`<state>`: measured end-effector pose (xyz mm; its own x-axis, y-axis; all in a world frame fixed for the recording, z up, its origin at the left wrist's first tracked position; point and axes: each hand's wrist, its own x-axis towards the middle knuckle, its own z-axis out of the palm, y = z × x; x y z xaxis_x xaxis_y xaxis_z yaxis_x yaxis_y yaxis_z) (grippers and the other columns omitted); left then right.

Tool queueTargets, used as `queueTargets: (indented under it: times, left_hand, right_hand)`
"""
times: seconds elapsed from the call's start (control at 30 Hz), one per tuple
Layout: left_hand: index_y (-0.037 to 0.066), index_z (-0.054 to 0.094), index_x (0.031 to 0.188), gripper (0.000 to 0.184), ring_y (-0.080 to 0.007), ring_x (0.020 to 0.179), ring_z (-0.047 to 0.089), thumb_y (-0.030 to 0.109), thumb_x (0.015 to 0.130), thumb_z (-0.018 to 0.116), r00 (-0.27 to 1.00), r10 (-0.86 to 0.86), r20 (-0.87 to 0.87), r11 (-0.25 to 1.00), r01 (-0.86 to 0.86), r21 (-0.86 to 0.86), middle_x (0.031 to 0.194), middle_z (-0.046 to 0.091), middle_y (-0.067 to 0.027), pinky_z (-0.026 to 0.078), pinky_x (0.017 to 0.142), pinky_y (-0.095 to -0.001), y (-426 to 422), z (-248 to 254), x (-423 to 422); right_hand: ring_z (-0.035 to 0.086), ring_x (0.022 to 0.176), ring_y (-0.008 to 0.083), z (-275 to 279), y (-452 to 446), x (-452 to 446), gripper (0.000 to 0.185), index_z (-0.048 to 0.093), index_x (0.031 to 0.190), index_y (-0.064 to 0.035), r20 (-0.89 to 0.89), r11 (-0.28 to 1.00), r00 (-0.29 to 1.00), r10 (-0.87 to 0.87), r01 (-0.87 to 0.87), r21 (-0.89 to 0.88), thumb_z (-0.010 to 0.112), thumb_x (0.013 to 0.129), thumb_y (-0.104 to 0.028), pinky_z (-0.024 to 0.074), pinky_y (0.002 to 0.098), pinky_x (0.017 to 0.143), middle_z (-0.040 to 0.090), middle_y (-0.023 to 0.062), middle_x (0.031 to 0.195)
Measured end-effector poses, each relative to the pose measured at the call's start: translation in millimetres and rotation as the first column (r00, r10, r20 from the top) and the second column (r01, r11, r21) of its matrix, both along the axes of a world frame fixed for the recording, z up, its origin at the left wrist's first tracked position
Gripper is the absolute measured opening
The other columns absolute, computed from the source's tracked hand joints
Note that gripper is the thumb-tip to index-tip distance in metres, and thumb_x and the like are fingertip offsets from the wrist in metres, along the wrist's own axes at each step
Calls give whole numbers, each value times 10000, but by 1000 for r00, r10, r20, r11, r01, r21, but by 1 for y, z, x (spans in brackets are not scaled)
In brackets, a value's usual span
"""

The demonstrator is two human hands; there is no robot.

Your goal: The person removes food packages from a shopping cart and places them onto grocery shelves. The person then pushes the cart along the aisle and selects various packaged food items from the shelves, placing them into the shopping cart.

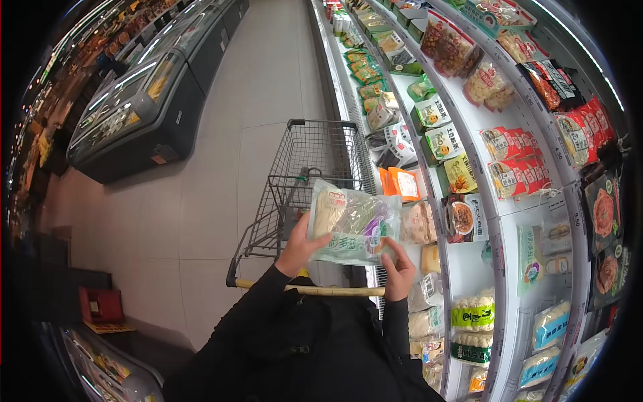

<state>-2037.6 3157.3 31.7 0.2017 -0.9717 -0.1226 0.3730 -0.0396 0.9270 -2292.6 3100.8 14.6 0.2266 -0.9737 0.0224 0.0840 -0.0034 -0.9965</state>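
A: Where is the clear packet (355, 224) held?
B: Above the near end of the shopping cart (323, 123), beside the stocked shelves (470, 268). Its left side is clamped in the fingers of the left hand (300, 248); its lower right corner is met by the fingers of the right hand (399, 271), though whether it is pinched cannot be told.
A: What is done?
B: The packet is already held up; its setting-down is not yet done.

left fingers (316, 243): grip food pack (355, 224) | right fingers (399, 254): touch its edge | beyond fingers: cart (321, 123) | right of fingers: shelves (469, 256)
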Motion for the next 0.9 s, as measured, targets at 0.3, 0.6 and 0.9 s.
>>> queueTargets:
  times: [0.3,0.6,0.9]
  left_hand:
    - [-40,505,1357,576,-263,1113,664,106,859,755,912,64,406,961,-166,222,1176,680,-181,500,959,-369,18,-114,41]
    - [-13,573,1197,525,-417,1071,660,152,748,788,689,-24,724,884,-323,337,1119,686,-250,521,905,-468,9,-190,138]
    - [22,573,1204,540,-424,1116,642,136,723,791,646,-94,758,791,-414,451,1149,679,-238,517,951,-485,13,-252,163]
  right_hand:
    - [618,1208,220,-79,-29,50,538,593,1349,70,-304,900,851,427,-369,230,754,930,-227,459,322,1038,653,168,1301]
    - [621,1211,283,-147,-62,163,671,615,1310,87,-433,772,638,636,-527,356,738,917,-444,459,346,1033,661,196,1305]
    - [641,1049,310,-203,-50,231,635,662,1132,92,-355,567,443,823,-668,482,716,894,-494,478,404,938,686,211,1078]
